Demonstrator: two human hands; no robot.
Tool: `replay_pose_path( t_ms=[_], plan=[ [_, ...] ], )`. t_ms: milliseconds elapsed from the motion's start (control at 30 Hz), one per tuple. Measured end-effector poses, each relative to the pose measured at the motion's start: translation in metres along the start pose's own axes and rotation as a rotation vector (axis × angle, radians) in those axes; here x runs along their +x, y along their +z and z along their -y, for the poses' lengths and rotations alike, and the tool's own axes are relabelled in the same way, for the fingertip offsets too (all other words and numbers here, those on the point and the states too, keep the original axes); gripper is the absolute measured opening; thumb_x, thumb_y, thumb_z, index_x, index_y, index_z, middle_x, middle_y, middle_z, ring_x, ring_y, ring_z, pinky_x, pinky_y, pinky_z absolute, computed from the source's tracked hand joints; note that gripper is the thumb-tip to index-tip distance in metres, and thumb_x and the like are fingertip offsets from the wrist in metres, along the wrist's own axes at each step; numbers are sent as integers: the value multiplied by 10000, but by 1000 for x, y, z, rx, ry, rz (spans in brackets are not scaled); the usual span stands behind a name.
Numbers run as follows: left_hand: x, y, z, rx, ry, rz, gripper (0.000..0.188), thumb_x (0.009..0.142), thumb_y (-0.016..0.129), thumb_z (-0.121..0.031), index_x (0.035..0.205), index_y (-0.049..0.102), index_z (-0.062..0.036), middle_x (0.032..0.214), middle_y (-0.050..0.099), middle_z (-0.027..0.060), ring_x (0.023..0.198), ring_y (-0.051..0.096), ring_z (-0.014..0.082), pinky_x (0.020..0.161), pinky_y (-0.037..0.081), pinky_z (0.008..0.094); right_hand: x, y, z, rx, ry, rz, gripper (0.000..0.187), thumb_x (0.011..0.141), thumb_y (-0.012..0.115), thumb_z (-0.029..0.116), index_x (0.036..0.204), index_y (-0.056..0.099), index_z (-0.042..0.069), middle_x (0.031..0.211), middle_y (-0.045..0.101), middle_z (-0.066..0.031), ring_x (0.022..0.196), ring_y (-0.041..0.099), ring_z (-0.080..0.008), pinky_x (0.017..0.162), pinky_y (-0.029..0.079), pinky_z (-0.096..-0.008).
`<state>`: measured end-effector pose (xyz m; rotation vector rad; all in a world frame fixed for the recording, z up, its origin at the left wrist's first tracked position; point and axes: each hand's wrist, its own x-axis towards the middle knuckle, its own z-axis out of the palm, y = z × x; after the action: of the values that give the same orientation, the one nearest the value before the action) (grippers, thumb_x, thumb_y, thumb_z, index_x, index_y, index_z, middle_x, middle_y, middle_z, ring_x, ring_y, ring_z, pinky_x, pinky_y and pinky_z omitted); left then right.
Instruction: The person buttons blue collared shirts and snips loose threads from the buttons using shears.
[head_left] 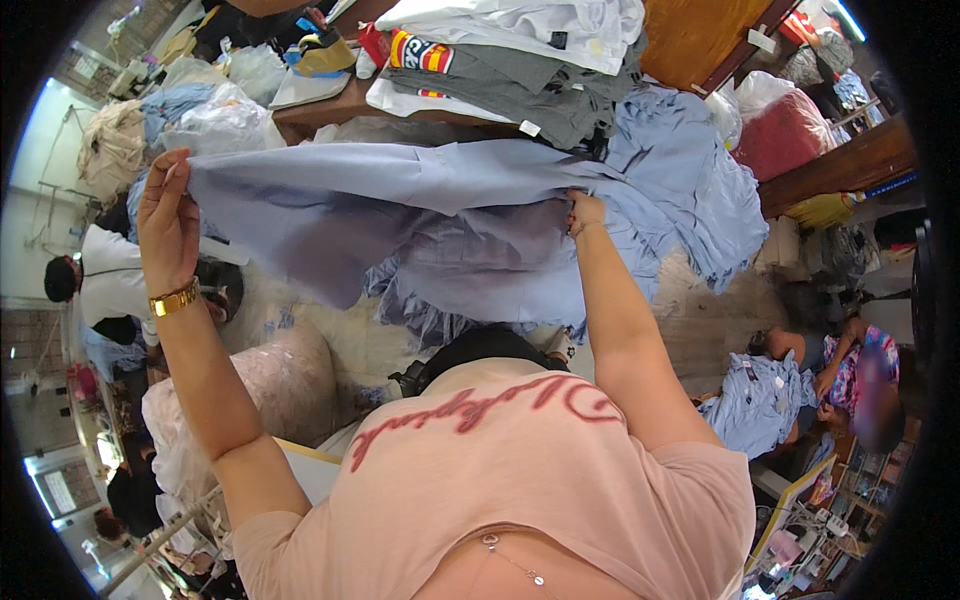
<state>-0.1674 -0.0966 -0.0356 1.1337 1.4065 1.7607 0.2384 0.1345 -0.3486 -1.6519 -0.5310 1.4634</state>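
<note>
A light blue shirt is stretched sideways in front of me, its edge pulled nearly straight and its lower part hanging in loose folds. My left hand is raised at the far left, fingers pinching one end of the cloth. At the other end, my right hand is closed on the fabric, near a heap of similar light blue garments. The fold partly hides what the right fingertips grip. More crumpled blue cloth hangs below the stretched shirt.
Beyond the shirt, a brown table bears folded grey garments, white garments and a tape dispenser. A large stuffed sack stands at my left. People sit at left and right, the latter beside blue clothes.
</note>
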Motion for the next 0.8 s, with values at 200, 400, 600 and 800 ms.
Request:
replay_pose_path(
  t_ms=[200, 400, 600, 800],
  plan=[
    [-8, -20, -5, 26, 226, -235, 163, 837, 529, -76, 996, 548, -44, 904, 583, 12, 796, 526, 66, 669, 408, 177, -54, -83, 31, 195, -511, -39, 193, 766, 618, 216, 676, 502, 91, 513, 388, 22, 399, 344, -80, 350, 260, -236],
    [21, -17, -2, 251, 336, -186, 219, 835, 513, -45, 1051, 543, -25, 1003, 570, 63, 864, 540, 118, 742, 440, 227, -112, -145, 198, 45, -645, 174, 129, 776, 618, 178, 754, 529, 87, 563, 422, 51, 404, 344, -46, 363, 266, -201],
    [111, 16, 55, -315, 2, -261, 241, 822, 510, -18, 1057, 547, 19, 1059, 556, 113, 926, 544, 198, 801, 444, 256, -41, -140, 282, -400, -778, 35, 194, 730, 642, 204, 815, 545, 59, 579, 435, 30, 442, 352, -75, 395, 280, -238],
    [121, 20, 1, -389, 211, -172, 263, 826, 506, -65, 1073, 528, 24, 1046, 553, 120, 987, 508, 206, 899, 371, 307, -27, -155, 368, -558, -990, 59, 239, 773, 597, 229, 909, 581, 33, 771, 561, -13, 677, 509, -110, 597, 388, -232]
  ],
)
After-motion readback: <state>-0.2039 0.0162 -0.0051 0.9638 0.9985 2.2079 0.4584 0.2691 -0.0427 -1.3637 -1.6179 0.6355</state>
